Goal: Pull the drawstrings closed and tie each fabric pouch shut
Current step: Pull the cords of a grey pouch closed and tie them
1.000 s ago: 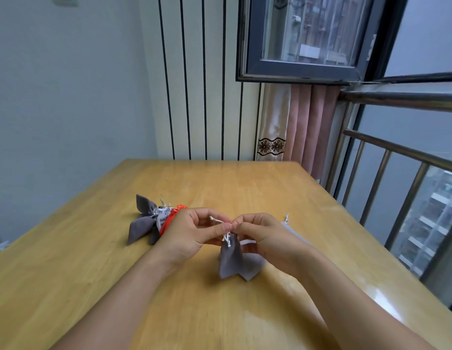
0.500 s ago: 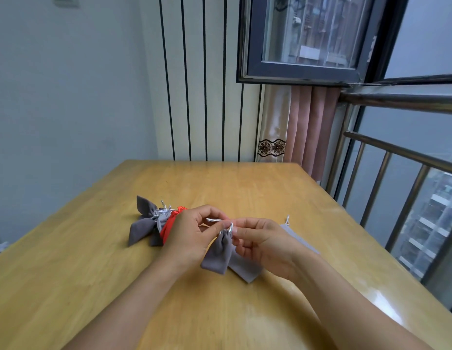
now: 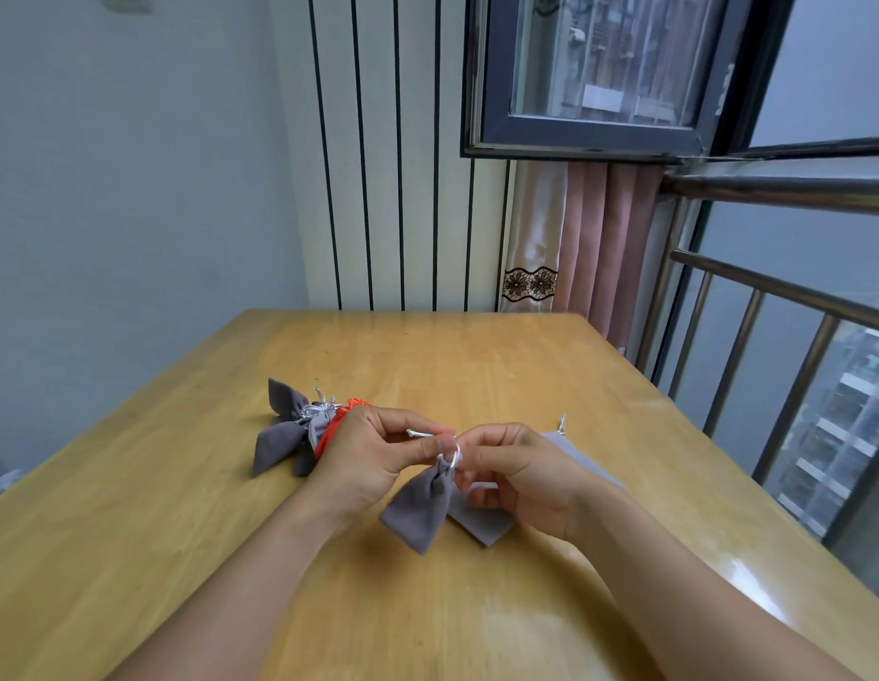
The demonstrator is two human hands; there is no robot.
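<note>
Grey fabric pouch (image 3: 420, 503) hangs mid-table, neck gathered. Left hand (image 3: 373, 459) and right hand (image 3: 516, 471) pinch its silver drawstring (image 3: 452, 457), fingers curled. Cinch knot snug against neck. Tied pouches (image 3: 290, 432) at 10 o'clock; flat pouch (image 3: 481, 521) beneath.

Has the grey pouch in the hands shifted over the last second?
Yes. The grey pouch has swung toward the person's left and now sticks out past the flat grey pouch lying on the table; before, it hung straight down over it.
</note>
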